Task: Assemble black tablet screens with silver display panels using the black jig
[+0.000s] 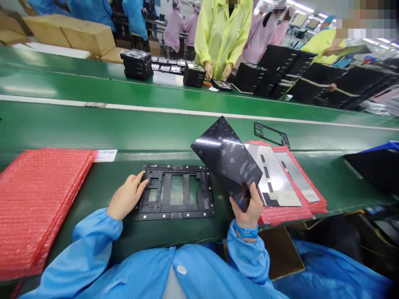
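Note:
A black rectangular frame fixture (166, 191) with cut-out windows lies flat on the green bench. My left hand (128, 195) rests at its left edge, thumb and forefinger a little apart, with nothing held. My right hand (248, 206) grips the lower corner of a glossy dark panel (226, 155), raised and tilted beside the fixture's right side. White reflections and spots show on the panel's surface. Right of it, silvery panels (279, 178) with black strips lie on red bubble-wrap sheets (286, 215).
Red bubble-wrap sheets (40, 199) are stacked at the left beside a white label (106, 155). A thin black frame (272, 134) lies behind the silvery panels. Across the green conveyor (93, 89), a person in yellow (222, 37) works among black stacks (137, 64).

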Demonstrator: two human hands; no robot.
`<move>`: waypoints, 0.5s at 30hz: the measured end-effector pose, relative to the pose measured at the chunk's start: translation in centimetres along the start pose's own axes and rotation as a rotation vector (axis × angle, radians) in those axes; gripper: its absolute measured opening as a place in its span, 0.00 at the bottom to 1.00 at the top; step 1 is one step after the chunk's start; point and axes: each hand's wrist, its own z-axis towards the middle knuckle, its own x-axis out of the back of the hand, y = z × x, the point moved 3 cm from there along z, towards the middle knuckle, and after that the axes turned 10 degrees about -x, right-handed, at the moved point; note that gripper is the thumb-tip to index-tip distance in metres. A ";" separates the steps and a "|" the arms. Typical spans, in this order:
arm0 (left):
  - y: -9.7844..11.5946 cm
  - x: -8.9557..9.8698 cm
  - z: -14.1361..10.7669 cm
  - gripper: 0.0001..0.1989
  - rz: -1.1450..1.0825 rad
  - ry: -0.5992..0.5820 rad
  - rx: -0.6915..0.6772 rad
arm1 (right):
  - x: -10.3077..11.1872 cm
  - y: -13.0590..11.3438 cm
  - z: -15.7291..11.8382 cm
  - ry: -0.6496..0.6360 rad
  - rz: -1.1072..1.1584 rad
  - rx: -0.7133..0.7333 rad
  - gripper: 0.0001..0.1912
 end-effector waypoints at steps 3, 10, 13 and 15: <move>1.2 0.6 0.3 0.28 -0.072 0.033 -0.072 | -1.7 -0.7 -0.2 -0.112 0.157 -0.234 0.36; 5.4 0.3 0.6 0.34 -1.279 -0.283 0.154 | -6.3 0.4 -1.6 -0.422 0.247 -0.613 0.30; 5.0 0.5 0.7 0.26 -1.249 -0.220 0.084 | -7.2 1.5 -1.8 -0.533 0.054 -0.522 0.27; 4.0 0.3 0.5 0.28 -1.159 -0.169 0.044 | -7.4 1.9 -1.5 -0.493 -0.152 -0.329 0.27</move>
